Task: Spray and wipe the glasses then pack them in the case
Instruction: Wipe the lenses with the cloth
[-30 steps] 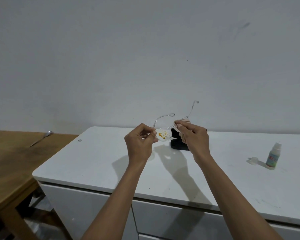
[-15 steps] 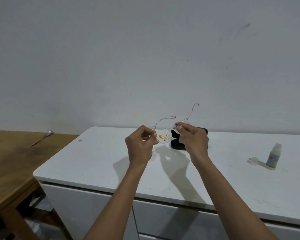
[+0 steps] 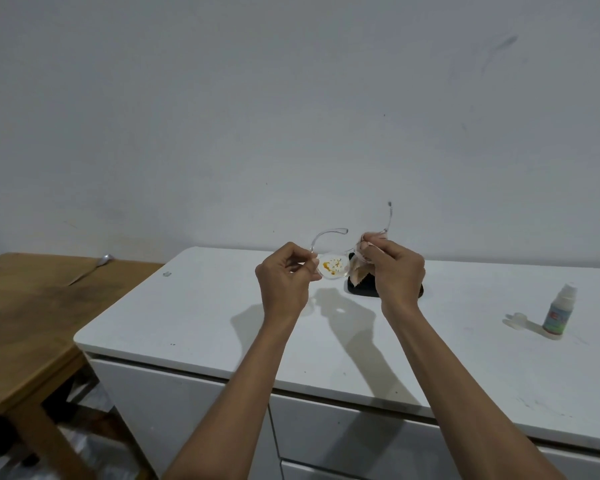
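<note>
Two bare forearms reach forward over the front edge of the white bench (image 3: 201, 327). The left hand (image 3: 284, 282) has its fingers (image 3: 309, 268) curled in a narrow pinch on the outer edge of the clear-framed glasses (image 3: 333, 268), held up above the bench top. The lens beside that pinch carries orange and whitish smears. The right hand (image 3: 395, 271) has its fingers closed around a small pinkish cloth (image 3: 359, 268), which it presses against the other lens; both clear temples stick up and away from the hands. Just behind and under the right hand, a black glasses case (image 3: 361, 289) lies on the bench. Well to the right stands a small spray bottle (image 3: 559, 313), with its clear cap (image 3: 519, 320) lying just beside it. At left, a wooden table (image 3: 25, 323) carries a metal utensil (image 3: 90, 268).
</note>
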